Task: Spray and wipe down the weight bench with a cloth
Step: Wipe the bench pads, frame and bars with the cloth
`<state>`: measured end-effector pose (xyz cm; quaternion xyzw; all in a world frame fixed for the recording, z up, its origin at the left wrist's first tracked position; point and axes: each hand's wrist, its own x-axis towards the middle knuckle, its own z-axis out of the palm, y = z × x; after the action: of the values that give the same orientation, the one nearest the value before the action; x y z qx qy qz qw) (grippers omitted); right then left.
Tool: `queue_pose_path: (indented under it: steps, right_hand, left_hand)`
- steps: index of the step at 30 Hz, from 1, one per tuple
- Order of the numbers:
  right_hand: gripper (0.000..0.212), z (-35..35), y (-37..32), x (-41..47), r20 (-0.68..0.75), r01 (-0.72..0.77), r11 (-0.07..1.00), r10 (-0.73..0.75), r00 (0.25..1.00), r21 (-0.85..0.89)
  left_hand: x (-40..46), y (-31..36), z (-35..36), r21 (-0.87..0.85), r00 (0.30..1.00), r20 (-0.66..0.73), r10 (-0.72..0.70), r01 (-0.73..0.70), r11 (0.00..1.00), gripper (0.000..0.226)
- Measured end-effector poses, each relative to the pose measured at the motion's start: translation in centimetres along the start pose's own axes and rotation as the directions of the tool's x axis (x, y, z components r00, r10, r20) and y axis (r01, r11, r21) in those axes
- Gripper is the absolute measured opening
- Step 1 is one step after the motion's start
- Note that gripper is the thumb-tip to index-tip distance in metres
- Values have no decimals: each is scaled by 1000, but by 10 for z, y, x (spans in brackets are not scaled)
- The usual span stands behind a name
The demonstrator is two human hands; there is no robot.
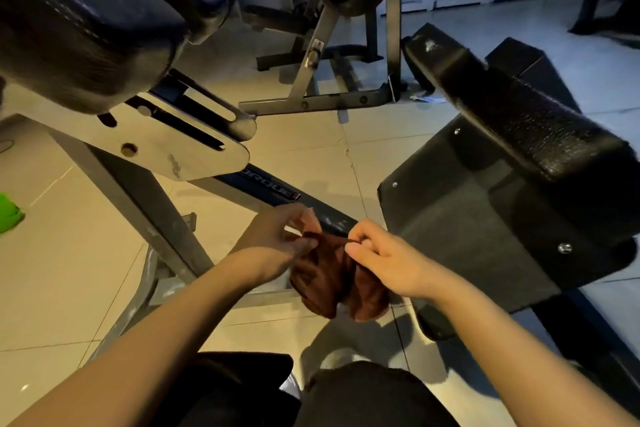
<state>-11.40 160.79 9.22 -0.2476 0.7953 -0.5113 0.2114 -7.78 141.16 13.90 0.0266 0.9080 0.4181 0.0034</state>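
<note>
Judging from how things lie, the wiping is somewhere in its middle or at a pause: both hands are busy with the cloth (337, 282) rather than with any padding, and no spray bottle is showing anywhere, so whether the spraying is done cannot be told. Pale smears are showing on the pad (114, 3) up and to the left of the hands and on the near corner of the bench (512, 121) up and to the right, which may be spray or wear; it is too dim to say. The cloth, a dark reddish-brown one, is hanging bunched in two lobes below the hands, in the air above the floor (69, 270) and just in front of the frame (152, 215). The left hand (277, 239) is pinching the cloth's upper left edge, thumb meeting the fingers, wrist bent inward. The right hand (381, 260) is pinching the upper right edge with its fingers curled tight, the thumb lying along the top. Both forearms are reaching forward and converging, the hands close together with the cloth's top edge stretched between them. This looks like refolding or spreading the cloth for a fresh face. Left to do, seemingly, is carrying it to the padded surfaces on either side and wiping them.
</note>
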Motion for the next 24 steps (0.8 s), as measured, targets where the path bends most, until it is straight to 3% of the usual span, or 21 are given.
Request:
queue_pose_path:
  steps: [3, 7, 9, 11, 13, 16, 19, 22, 24]
  right_hand:
    - [31, 13, 8, 20, 84, -77, 936, 51, 995, 343]
    - [8, 30, 21, 47, 126, -192, 927, 158, 979, 324]
    - [13, 23, 31, 53, 90, -219, 866, 199, 976, 449]
    - [20, 8, 42, 54, 28, -226, 784, 258, 966, 578]
    - [24, -13, 53, 56, -76, -202, 737, 325, 943, 644]
    - [31, -38, 62, 70, -206, -175, 802, 346, 916, 571]
    - [40, -31, 66, 95, -305, -143, 936, 246, 920, 322]
    - [42, 13, 65, 116, -234, 1, 988, 36, 972, 157]
    - [46, 53, 67, 136, -147, 18, 998, -10, 989, 54]
  left_hand:
    - [13, -9, -3, 28, 994, -55, 94, -93, 995, 33]
    - [27, -19, -2, 105, 981, 39, 191, -194, 975, 39]
    - [36, -20, -3, 134, 989, 53, 135, -141, 981, 33]
    - [46, -26, -8, 380, 996, 53, 78, -92, 920, 40]
    - [52, -34, -14, 624, 998, 67, 10, -50, 779, 53]
    - [59, -49, -24, 765, 991, 38, -131, 55, 642, 66]
    - [61, -81, -33, 907, 991, -7, -133, 62, 416, 77]
    - [60, -102, -37, 975, 994, 8, -110, 16, 221, 79]
    - [61, -102, -37, 976, 995, 19, -94, 2, 218, 76]
